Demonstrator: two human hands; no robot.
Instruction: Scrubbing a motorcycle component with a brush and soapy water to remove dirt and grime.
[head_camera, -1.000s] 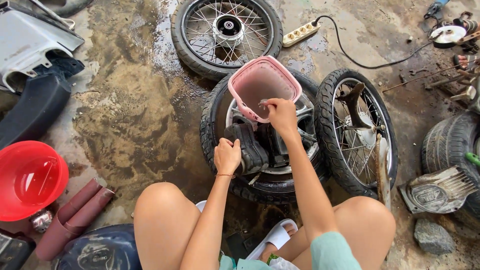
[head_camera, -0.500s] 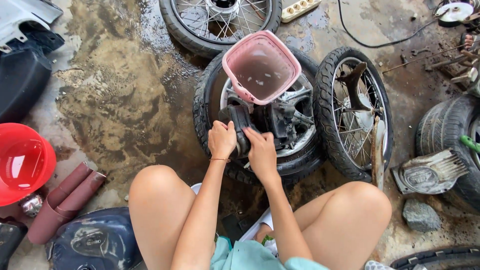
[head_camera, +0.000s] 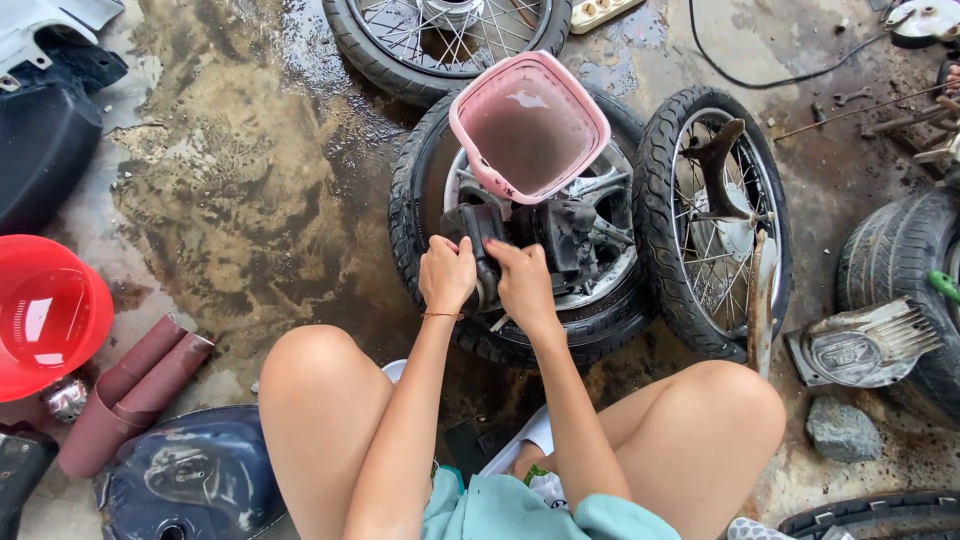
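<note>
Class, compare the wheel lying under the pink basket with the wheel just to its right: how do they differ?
The wheel under the basket has thick cast spokes; the right-hand wheel has thin wire spokes. The first carries the pink basket and a dark part that both hands grip; the second holds only a curved metal piece. Both lie flat on wet concrete, with black tyres on.

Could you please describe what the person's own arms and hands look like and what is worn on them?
Both arms are bare, with no sleeves or gloves. The left hand has a thin orange-red cord bracelet around its wrist. The right hand wears nothing visible. A teal garment shows near the elbows.
</note>
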